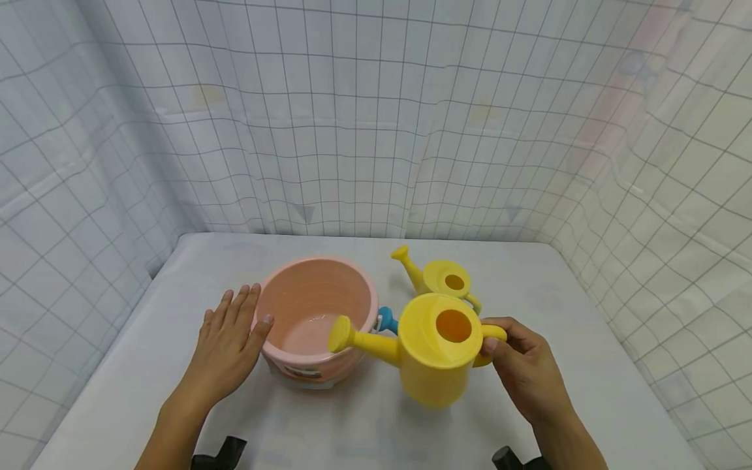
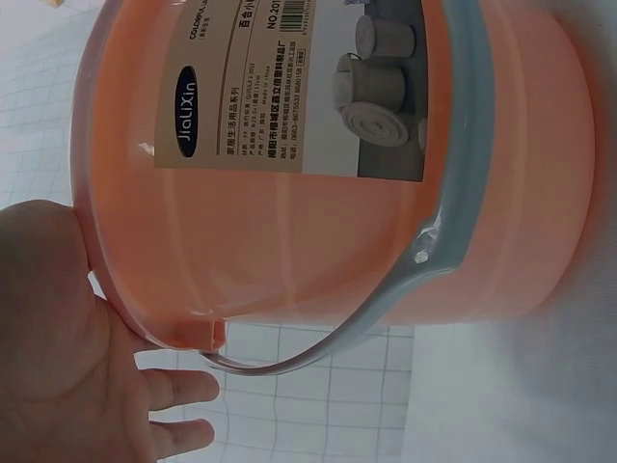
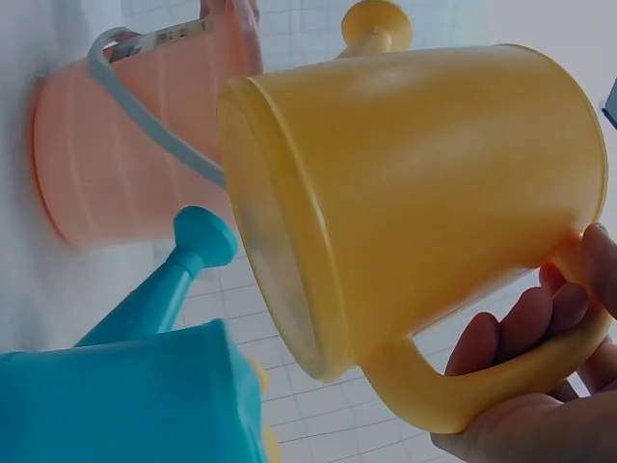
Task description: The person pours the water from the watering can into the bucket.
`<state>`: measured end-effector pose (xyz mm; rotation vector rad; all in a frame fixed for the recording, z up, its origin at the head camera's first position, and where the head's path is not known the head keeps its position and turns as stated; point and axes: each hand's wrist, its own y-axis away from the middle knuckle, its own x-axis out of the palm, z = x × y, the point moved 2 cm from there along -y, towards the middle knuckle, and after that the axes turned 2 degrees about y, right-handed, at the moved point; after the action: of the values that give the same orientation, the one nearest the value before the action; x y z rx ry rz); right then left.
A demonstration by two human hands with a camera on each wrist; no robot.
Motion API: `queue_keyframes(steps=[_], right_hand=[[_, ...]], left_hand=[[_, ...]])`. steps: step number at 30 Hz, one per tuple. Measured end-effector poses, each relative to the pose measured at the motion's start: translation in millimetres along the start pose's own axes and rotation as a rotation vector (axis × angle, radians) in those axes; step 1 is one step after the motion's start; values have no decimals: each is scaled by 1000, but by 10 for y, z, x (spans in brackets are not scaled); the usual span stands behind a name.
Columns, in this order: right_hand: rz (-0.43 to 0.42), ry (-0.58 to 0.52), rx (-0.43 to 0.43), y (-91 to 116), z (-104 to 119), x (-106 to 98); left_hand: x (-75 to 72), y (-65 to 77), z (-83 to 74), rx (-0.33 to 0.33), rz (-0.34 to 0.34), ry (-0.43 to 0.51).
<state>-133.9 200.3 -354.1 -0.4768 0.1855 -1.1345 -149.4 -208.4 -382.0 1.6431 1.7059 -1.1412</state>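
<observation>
My right hand (image 1: 525,372) grips the handle of a large yellow watering can (image 1: 437,375), its fingers curled round the loop in the right wrist view. The can is raised off the table, its spout reaching left over the near right rim of a pink bucket (image 1: 292,358). At the bucket's left side, my left hand (image 1: 229,346) rests with straight, spread fingers against the rim. A blue watering can (image 3: 125,395) stands behind the yellow one, mostly hidden in the head view. Farther back is another yellow watering can (image 1: 436,277), smaller in view.
The bucket has a grey handle (image 2: 468,183) hanging down and a printed label (image 2: 260,106) on its side. A white table (image 1: 235,254) lies underneath, enclosed at the back and sides by a white grid-patterned curtain (image 1: 376,130).
</observation>
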Motion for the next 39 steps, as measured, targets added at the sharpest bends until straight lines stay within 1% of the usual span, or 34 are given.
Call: queue_keyframes(steps=[12, 19, 26, 33, 39], right_hand=[[-42, 137, 18, -239, 171, -29], [-24, 186, 3, -386, 221, -33], [-75, 295, 100, -517, 255, -56], [-91, 336, 128, -627, 267, -60], [-105, 399, 150, -697, 268, -47]], left_hand=[[3, 5, 2, -8, -2, -2], [14, 6, 6, -8, -15, 0], [22, 4, 7, -10, -20, 6], [19, 10, 6, -13, -20, 11], [16, 10, 8, -12, -17, 9]])
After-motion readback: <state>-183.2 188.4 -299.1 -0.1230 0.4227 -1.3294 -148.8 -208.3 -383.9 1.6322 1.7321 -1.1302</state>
